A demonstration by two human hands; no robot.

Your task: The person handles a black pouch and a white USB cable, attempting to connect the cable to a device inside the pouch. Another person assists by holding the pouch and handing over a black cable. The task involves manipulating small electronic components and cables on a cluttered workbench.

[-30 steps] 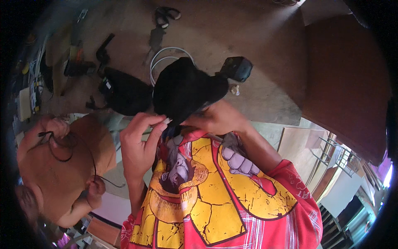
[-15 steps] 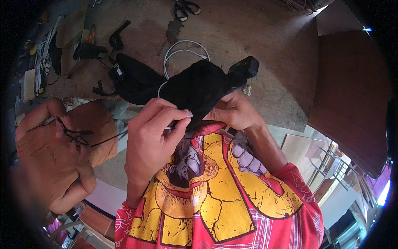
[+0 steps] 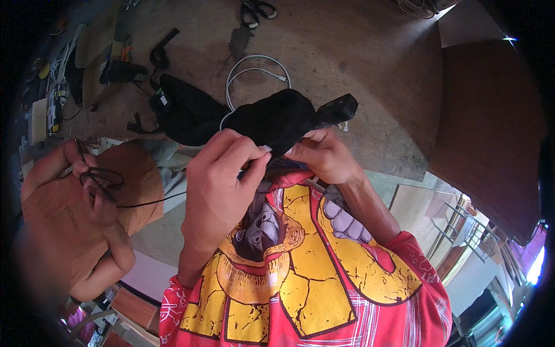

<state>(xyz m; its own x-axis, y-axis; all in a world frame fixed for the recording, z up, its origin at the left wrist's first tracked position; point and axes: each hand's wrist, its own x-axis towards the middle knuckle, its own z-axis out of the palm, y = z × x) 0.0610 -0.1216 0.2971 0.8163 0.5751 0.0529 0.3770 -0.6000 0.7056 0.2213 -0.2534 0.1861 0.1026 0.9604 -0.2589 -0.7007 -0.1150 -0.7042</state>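
Observation:
I have a black padded fabric piece (image 3: 269, 118) in front of me at the table's near edge. My left hand (image 3: 222, 173) pinches its lower edge between thumb and forefinger. Opposite it, my right hand (image 3: 326, 159) is closed on the right side of the same edge, its fingertips partly hidden. A black box-shaped device (image 3: 338, 110) sticks out at the fabric's right end. From behind the fabric a white cable (image 3: 229, 87) loops onto the table. Another black padded piece (image 3: 188, 110) lies to the left.
At left, another person's hands (image 3: 95, 179) hold a bundled black cord (image 3: 107, 173), one strand running toward me. Scissors (image 3: 257, 13) lie at the far side of the wooden table (image 3: 358, 63). A brown panel (image 3: 491, 127) stands at right; tools and cables crowd the far left.
My left hand has shifted slightly right, and the fabric's right end with the black device has dropped a little. The other person's hands have come together on the cord.

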